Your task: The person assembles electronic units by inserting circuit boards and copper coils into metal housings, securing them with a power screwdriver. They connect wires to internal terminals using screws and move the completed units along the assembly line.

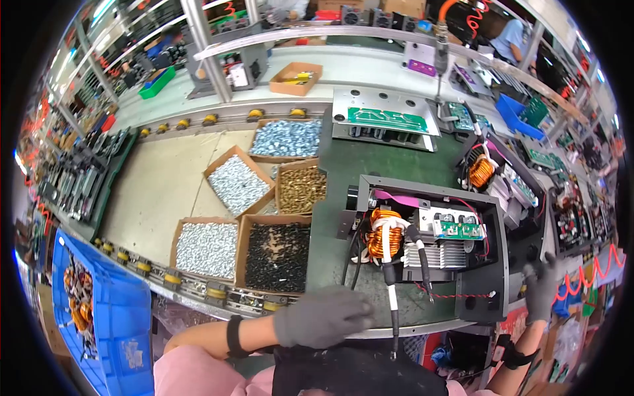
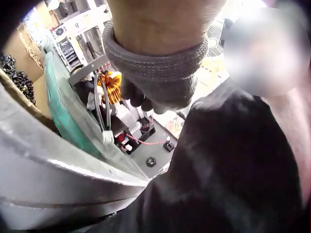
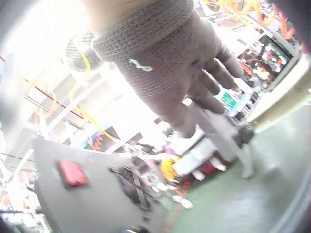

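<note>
An open dark metal housing (image 1: 498,264) stands on the green work surface, holding orange copper coils (image 1: 383,244), a finned heat sink (image 1: 432,257) and a small green circuit board (image 1: 461,230). A thick black-and-white cable (image 1: 391,297) hangs from the coils over the bench's front edge. My grey-gloved left hand (image 1: 323,317) hovers at that edge, left of the cable, its fingers loosely bent around nothing. To the right of the housing is my gloved right hand (image 1: 541,287), fingers extended and spread. In the right wrist view the right hand (image 3: 170,68) overlaps a housing's metal edge.
Cardboard boxes of black screws (image 1: 276,254), silver fasteners (image 1: 208,249) and brass-coloured parts (image 1: 300,188) lie to the left. A second housing (image 1: 528,211) stands behind on the right. A power driver (image 1: 441,56) hangs overhead. A blue crate (image 1: 119,317) sits at lower left.
</note>
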A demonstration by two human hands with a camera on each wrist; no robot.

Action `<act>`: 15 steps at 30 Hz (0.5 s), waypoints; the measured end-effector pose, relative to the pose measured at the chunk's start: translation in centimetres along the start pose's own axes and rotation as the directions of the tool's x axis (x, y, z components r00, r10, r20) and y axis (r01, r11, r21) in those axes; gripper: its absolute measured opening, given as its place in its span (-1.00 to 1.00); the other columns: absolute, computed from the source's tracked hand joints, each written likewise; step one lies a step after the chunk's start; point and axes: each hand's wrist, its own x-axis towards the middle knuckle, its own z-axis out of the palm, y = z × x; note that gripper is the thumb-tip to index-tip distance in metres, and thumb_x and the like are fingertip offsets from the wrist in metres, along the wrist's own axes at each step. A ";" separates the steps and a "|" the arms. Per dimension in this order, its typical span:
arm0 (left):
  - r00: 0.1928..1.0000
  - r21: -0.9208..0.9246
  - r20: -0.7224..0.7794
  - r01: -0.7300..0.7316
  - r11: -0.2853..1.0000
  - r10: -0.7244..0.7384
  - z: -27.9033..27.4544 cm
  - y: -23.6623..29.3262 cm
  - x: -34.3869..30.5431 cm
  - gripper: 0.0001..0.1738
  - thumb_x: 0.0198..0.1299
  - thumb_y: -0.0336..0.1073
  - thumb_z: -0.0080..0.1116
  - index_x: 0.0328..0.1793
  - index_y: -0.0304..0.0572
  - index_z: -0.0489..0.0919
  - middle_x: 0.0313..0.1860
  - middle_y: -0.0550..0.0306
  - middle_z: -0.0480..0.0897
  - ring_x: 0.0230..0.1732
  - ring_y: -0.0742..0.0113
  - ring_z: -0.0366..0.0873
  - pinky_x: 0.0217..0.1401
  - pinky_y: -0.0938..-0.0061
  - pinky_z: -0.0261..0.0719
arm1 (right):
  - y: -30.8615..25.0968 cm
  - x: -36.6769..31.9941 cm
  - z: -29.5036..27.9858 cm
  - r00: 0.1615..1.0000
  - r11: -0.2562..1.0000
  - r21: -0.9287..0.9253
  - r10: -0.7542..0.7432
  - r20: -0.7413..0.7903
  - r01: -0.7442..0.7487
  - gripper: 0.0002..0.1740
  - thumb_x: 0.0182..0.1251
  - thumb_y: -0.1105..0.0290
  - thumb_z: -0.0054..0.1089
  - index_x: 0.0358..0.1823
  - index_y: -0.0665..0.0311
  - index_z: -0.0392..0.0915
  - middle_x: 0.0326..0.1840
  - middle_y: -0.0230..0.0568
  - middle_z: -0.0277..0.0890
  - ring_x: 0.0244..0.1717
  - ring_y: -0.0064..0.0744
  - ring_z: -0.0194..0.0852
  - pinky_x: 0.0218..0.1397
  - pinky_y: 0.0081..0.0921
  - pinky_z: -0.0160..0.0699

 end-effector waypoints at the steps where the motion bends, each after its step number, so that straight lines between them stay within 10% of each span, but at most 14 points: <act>1: 0.987 -0.143 -0.100 0.114 0.983 -0.129 -0.5 0.0 0.1 -0.57 -0.06 -0.20 0.24 0.04 0.09 0.62 0.11 0.13 0.57 0.08 0.11 0.56 0.14 0.21 0.51 | -1.8 0.1 -2.0 0.984 0.992 0.026 -0.115 -0.138 0.120 -0.56 0.18 0.42 0.26 0.12 0.32 0.46 0.19 -0.04 0.40 0.21 -0.14 0.39 0.24 -0.35 0.34; 5: 0.926 0.201 -0.361 0.196 0.960 -0.114 -4.7 -2.3 8.6 -0.68 -0.09 -0.30 0.24 -0.12 -0.03 0.66 -0.06 0.08 0.59 -0.06 0.02 0.55 -0.04 0.19 0.50 | -15.0 -1.0 -6.8 0.881 0.891 0.077 -0.424 -0.209 0.447 -0.61 0.11 0.47 0.27 0.02 0.26 0.51 0.03 -0.07 0.50 0.05 -0.03 0.48 0.11 -0.27 0.42; 15: 0.986 0.567 0.017 0.126 0.814 -0.165 1.7 -6.3 23.0 -0.84 0.07 -0.25 0.13 -0.24 -0.09 0.60 -0.18 0.18 0.49 -0.03 0.25 0.43 -0.08 0.38 0.39 | -18.0 6.4 1.1 0.557 0.500 -0.289 -0.815 0.160 0.816 -0.92 0.09 0.39 0.13 -0.37 0.12 0.58 -0.32 -0.31 0.50 -0.22 -0.31 0.47 -0.15 -0.35 0.39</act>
